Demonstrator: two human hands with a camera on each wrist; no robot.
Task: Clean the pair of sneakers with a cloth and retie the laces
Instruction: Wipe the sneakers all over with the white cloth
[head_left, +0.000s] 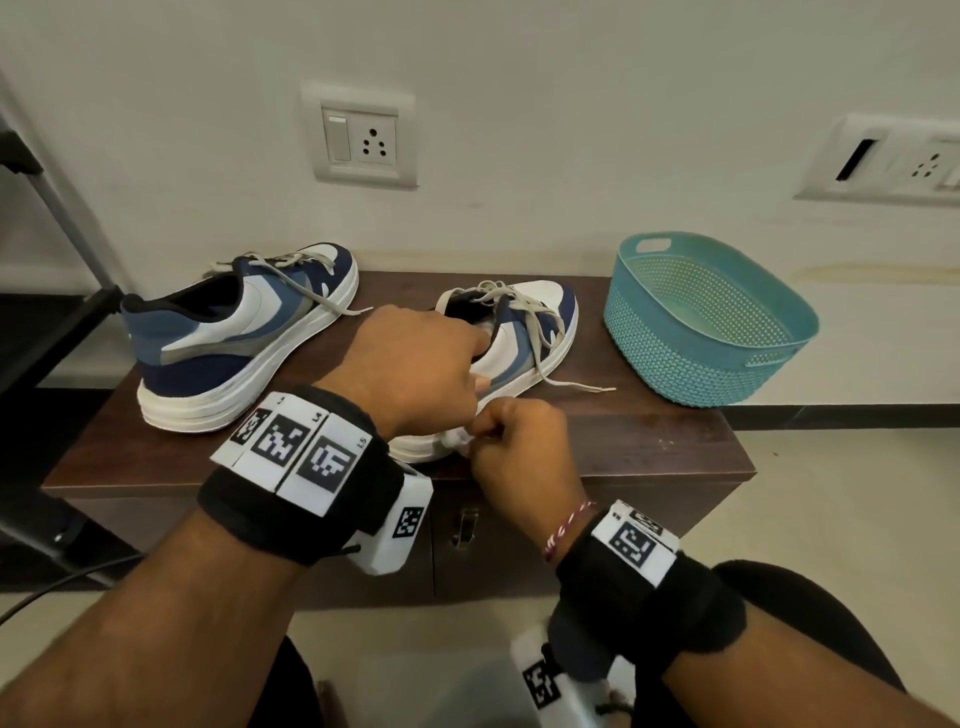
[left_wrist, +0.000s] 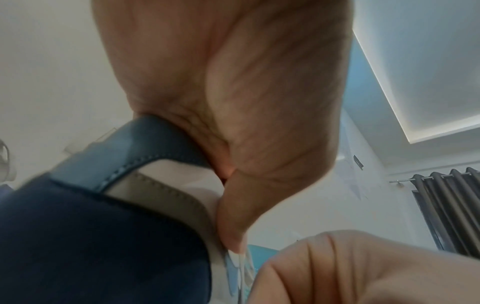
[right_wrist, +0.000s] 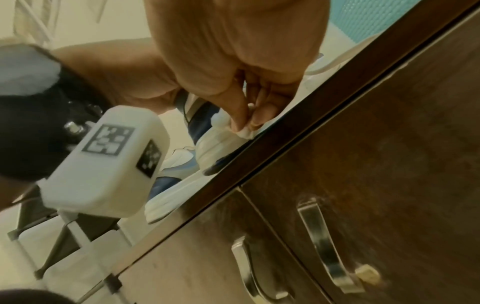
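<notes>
Two blue, white and grey sneakers stand on a dark wooden cabinet top (head_left: 649, 441), both with loose laces. The left sneaker (head_left: 234, 338) stands alone. My left hand (head_left: 415, 358) grips the heel collar of the right sneaker (head_left: 524, 332), fingers inside its opening; in the left wrist view the thumb (left_wrist: 233, 216) presses on that sneaker (left_wrist: 103, 236). My right hand (head_left: 514, 441) pinches a small white cloth (head_left: 456, 440) against the white sole at the heel. In the right wrist view the fingertips (right_wrist: 239, 121) hold the cloth (right_wrist: 245, 133) on the sole (right_wrist: 215, 144).
A teal perforated plastic basket (head_left: 706, 322) sits on the right end of the cabinet, against the wall. Metal door handles (right_wrist: 322, 242) show on the cabinet front. A dark metal stand (head_left: 47, 312) rises at the left. Wall sockets (head_left: 363, 140) are above the sneakers.
</notes>
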